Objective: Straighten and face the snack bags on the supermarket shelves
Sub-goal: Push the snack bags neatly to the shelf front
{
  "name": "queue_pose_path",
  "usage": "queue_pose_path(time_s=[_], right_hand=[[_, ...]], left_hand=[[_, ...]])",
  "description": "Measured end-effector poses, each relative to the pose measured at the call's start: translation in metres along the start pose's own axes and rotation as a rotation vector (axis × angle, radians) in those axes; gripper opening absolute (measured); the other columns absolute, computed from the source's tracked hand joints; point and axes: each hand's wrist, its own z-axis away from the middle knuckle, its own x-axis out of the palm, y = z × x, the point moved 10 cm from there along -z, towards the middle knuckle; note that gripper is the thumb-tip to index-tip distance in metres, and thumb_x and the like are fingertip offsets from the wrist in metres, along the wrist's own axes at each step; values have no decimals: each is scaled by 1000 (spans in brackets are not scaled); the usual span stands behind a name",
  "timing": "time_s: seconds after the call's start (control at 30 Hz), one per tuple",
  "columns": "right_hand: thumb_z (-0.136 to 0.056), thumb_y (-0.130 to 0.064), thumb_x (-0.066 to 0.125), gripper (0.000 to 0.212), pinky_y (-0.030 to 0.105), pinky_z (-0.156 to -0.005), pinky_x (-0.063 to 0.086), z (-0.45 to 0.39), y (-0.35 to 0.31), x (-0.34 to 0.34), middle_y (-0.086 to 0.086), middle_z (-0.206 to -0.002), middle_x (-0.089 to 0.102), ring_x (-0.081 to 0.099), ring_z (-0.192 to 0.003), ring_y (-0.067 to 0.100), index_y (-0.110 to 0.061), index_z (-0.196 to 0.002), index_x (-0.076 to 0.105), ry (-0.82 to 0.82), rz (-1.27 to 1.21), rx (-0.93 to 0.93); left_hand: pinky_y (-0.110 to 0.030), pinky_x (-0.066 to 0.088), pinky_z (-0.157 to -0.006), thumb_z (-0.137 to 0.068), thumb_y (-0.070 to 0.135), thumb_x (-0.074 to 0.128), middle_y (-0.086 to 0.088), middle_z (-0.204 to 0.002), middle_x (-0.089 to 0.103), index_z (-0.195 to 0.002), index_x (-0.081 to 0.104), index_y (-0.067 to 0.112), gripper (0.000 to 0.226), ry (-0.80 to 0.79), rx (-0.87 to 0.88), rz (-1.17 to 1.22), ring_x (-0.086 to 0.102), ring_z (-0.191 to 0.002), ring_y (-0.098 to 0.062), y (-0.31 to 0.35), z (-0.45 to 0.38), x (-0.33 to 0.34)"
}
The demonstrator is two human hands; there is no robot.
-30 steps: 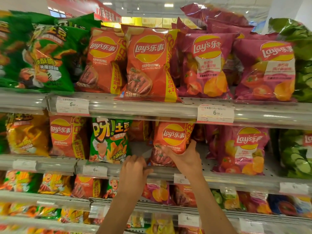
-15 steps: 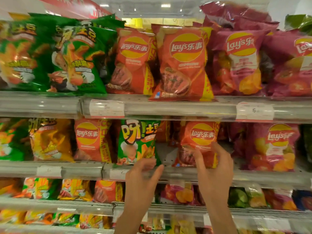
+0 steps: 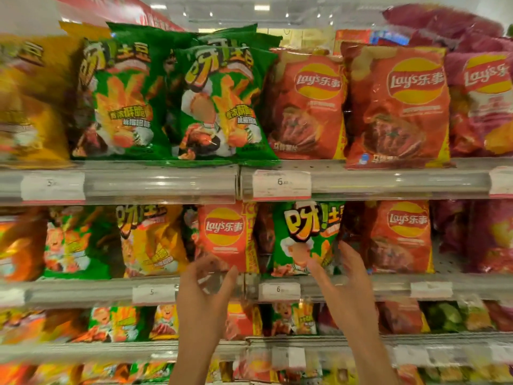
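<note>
Frame edges are motion-blurred; bags at far left and lower shelves can't be read. Middle shelf (image 3: pixel 83 290) is stocked with upright snack bags. Green bag (image 3: pixel 302 237) sits at centre, flanked by left hand (image 3: pixel 204 293) and right hand (image 3: pixel 347 284), fingers loosely spread; each grip released, contact unclear.

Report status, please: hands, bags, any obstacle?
Left hand open, right hand open, neither gripping. Both raised beside the green bag on the middle shelf. Nothing in the way.
</note>
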Motion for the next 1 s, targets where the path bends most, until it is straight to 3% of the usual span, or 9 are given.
queue_pose_path(time_s=[0.07,0.23,0.37,0.47,0.53,0.73,0.87,0.93,1.0], right_hand=[[-65,-81,73,100,40,-112,40,-3,-4,5,-16,-146,47,46,-134,9,-36,-149,39,-31,-11,6],[-58,-77,82,103,37,-102,49,-26,-5,14,-17,-135,57,56,-122,7,-39,-144,39,-115,22,27],[-32,-84,84,118,31,-96,50,-48,0,27,-21,-124,62,60,-116,4,-44,-133,38,-152,-4,70],[-31,-84,85,104,18,-89,46,-57,7,39,-37,-113,63,58,-107,-16,-60,-119,36,-185,12,74],[-34,-82,87,107,18,-89,48,-61,12,41,-40,-109,64,58,-104,-17,-57,-125,37,-174,25,65],[-35,-86,83,92,15,-83,47,-64,8,38,-47,-104,61,59,-98,-22,-67,-114,39,-153,62,18],[-35,-88,80,93,17,-83,49,-63,6,36,-44,-102,64,60,-96,-21,-59,-115,44,-142,58,5],[-34,-88,80,101,26,-89,54,-62,4,35,-34,-103,69,63,-99,-12,-51,-122,47,-137,59,9],[-33,-90,78,110,36,-95,55,-61,0,33,-26,-109,70,66,-106,1,-42,-128,49,-127,67,6]], left_hand=[[-26,46,-81,-76,45,79,18,-100,60,-102,54,40,36,1,28,-32,58,-93,5,4,-12,-4],[-39,52,-97,-63,58,80,0,-129,55,-138,45,20,91,-127,23,-55,57,-115,-17,5,-49,12],[-51,51,-99,-48,61,84,-4,-128,57,-136,46,19,104,-285,14,-127,55,-120,-25,3,-71,34],[-54,48,-102,-38,68,87,-11,-131,56,-136,46,14,119,-313,-28,-177,53,-125,-31,-5,-87,38],[-53,49,-101,-32,74,87,-12,-129,58,-134,48,13,125,-325,-34,-194,54,-123,-32,-9,-92,41],[-53,54,-93,-28,69,89,-7,-124,53,-132,51,17,122,-304,-107,-172,51,-120,-27,-19,-96,45],[-32,61,-56,-31,53,94,2,-107,67,-114,53,30,96,-302,-143,-7,71,-85,-5,-20,-93,46],[-25,57,-48,-36,46,94,5,-101,68,-109,50,33,86,-287,-140,27,70,-70,2,-19,-89,45],[-23,57,-50,-39,43,94,5,-102,68,-114,50,29,88,-277,-131,26,72,-73,-5,-17,-87,44]])
